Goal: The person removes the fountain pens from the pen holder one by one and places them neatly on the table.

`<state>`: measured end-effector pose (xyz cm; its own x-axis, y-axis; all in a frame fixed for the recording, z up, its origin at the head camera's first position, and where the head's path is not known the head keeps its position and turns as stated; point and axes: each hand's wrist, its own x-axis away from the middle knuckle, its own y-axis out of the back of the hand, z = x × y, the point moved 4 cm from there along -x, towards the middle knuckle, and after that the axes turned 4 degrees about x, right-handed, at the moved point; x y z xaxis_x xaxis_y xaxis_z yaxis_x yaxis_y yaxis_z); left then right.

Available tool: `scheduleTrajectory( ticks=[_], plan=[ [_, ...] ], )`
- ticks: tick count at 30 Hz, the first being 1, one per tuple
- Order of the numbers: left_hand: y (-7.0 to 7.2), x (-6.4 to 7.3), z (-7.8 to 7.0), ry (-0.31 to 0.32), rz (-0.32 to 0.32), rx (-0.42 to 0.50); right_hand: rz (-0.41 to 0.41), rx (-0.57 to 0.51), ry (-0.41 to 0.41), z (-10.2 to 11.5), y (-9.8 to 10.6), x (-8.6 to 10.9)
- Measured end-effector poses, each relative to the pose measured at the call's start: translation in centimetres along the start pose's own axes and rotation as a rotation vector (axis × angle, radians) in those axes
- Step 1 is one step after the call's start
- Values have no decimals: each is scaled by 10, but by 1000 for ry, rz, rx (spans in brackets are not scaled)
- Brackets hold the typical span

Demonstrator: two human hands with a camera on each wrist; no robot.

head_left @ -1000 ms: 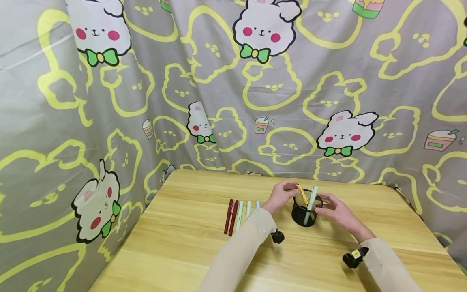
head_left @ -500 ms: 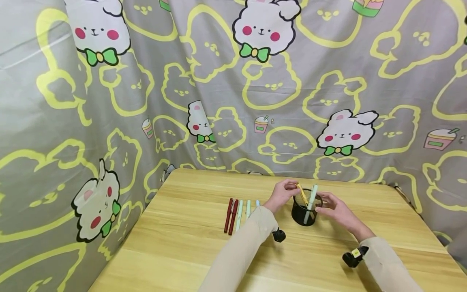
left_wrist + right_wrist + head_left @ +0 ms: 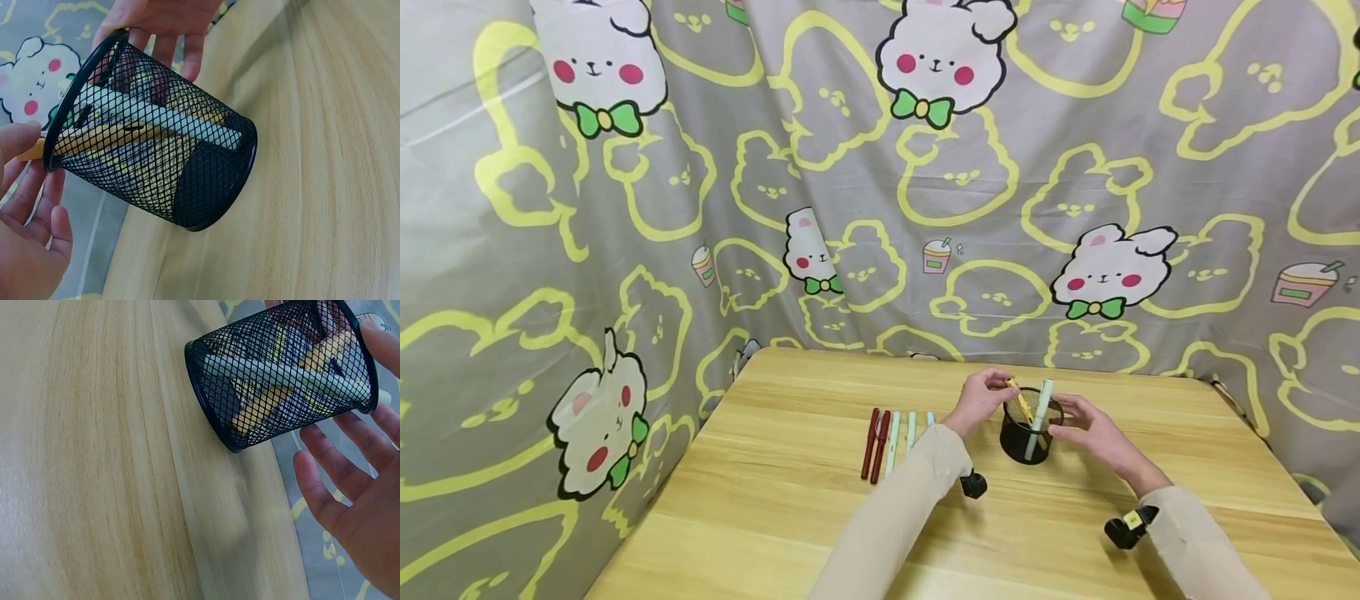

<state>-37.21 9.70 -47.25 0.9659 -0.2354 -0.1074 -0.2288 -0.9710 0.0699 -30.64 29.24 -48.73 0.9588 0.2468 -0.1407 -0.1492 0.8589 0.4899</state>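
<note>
A black mesh pen holder [image 3: 1017, 448] stands on the table with a yellow pen [image 3: 1022, 403] and a pale mint-green pen [image 3: 1044, 395] leaning inside it. My left hand [image 3: 976, 402] is at the holder's left rim, pinching the yellow pen's upper end between thumb and fingers. In the left wrist view, the rest of that pen shows through the mesh [image 3: 125, 181]. On the opposite side, my right hand [image 3: 1099, 432] holds the holder by its rim, the thumb in front and the fingers behind. The right wrist view shows both pens crossing inside the mesh.
Left of the holder, a row of pens lies on the wooden table [image 3: 760, 517]: two dark red pens [image 3: 880, 450], two mint-green pens [image 3: 892, 442] and a light blue pen [image 3: 930, 418], partly hidden by my left sleeve. A patterned curtain [image 3: 865, 192] hangs behind the table.
The yellow pen's top end has tilted slightly to the left with my left fingertips. My right hand and the pen holder stay where they were.
</note>
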Motion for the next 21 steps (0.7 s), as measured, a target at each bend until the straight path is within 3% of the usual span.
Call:
scheduleTrajectory(
  ticks=[14,21],
  plan=[
    [5,1,-13,-113,33,-76,-7,-6,19,1,-1,-1],
    [11,2,-19,-126,27,-73,-6,-5,23,3,-1,0]
  ],
)
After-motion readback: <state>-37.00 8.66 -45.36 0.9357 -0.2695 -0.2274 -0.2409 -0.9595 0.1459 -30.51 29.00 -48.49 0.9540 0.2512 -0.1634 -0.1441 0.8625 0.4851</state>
